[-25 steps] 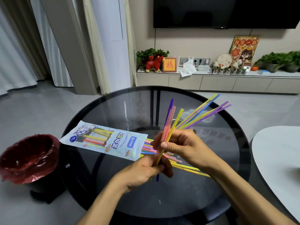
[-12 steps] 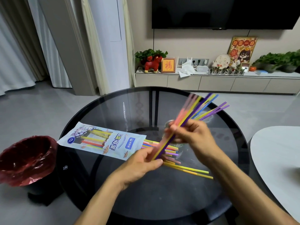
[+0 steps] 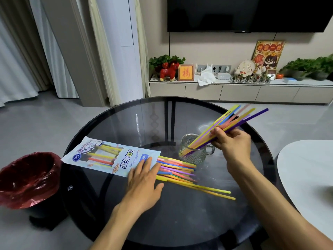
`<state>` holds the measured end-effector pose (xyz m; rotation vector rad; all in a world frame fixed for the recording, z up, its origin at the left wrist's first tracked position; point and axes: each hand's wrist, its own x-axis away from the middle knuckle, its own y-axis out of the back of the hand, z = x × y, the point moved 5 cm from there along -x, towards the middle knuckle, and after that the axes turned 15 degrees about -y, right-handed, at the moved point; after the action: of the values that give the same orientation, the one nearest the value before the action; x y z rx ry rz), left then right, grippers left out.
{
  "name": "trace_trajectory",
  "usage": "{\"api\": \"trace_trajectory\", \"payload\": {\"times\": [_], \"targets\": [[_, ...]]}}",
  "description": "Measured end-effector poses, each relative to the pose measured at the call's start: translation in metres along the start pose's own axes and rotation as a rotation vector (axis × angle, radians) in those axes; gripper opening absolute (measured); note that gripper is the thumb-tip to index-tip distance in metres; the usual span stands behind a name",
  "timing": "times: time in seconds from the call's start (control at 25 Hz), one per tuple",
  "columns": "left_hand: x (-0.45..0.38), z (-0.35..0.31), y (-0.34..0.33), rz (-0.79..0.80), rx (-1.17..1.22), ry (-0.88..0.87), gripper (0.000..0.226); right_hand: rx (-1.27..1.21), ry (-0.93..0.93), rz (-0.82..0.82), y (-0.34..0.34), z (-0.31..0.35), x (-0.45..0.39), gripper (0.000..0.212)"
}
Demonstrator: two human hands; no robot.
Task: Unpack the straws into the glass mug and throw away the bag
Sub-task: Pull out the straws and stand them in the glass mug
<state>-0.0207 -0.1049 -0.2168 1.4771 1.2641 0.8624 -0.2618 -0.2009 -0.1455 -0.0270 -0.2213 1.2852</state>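
Observation:
A clear glass mug [image 3: 195, 156] stands near the middle of the round glass table [image 3: 115, 127]. My right hand [image 3: 232, 143] grips a bundle of coloured straws [image 3: 239, 118] that slants up to the right, its lower ends inside the mug. The white printed straw bag [image 3: 100, 156] lies flat on the table's left half with several straws still inside. More loose straws [image 3: 180, 171] spill from its open right end across the table. My left hand [image 3: 144, 179] lies flat with straight fingers on the bag's open end and the straws there.
A bin with a red liner [image 3: 27, 179] stands on the floor left of the table. A white table edge [image 3: 306, 177] is at the right. A low cabinet [image 3: 234, 91] with plants and ornaments runs along the far wall under a television.
My right hand carried the straw bundle right and lowered its ends into the mug. My left hand let go of the bundle and moved down onto the bag's open end.

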Motion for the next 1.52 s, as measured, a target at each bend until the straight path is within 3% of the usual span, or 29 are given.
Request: {"api": "trace_trajectory", "payload": {"times": [0.2,0.44,0.64,0.76,0.84,0.96,1.08,1.24,1.36,1.52], "targets": [[0.003,0.0,0.003,0.003,-0.053,0.002,0.065,0.44,0.088,-0.084,-0.002,-0.004,-0.005,0.019],[0.003,-0.001,0.006,0.002,-0.105,-0.011,0.065,0.55,0.047,-0.057,-0.001,-0.007,-0.008,0.031],[0.003,0.002,0.005,0.01,-0.156,-0.009,0.064,1.025,0.096,0.04,0.005,0.001,-0.001,0.045],[0.002,0.003,0.006,0.005,-0.191,-0.007,0.062,1.18,0.255,0.351,-0.015,-0.013,0.036,0.029],[0.002,0.001,0.007,-0.008,-0.206,-0.014,0.061,1.316,0.426,0.476,-0.037,-0.043,0.066,0.026],[0.004,0.004,0.007,-0.024,-0.154,-0.017,0.064,1.598,0.798,0.392,-0.062,-0.083,0.089,0.028],[0.006,0.007,0.007,-0.033,-0.103,-0.041,0.067,1.701,0.917,0.324,-0.07,-0.088,0.089,0.021],[0.005,0.01,0.005,-0.033,-0.091,-0.047,0.067,1.665,0.882,0.392,-0.067,-0.073,0.087,0.013],[0.002,0.011,0.004,-0.05,-0.09,-0.051,0.065,1.694,0.796,0.379,-0.056,-0.058,0.077,0.023],[0.0,0.011,0.002,-0.041,-0.102,-0.033,0.064,1.749,0.688,0.334,-0.035,-0.041,0.056,0.015]]}}
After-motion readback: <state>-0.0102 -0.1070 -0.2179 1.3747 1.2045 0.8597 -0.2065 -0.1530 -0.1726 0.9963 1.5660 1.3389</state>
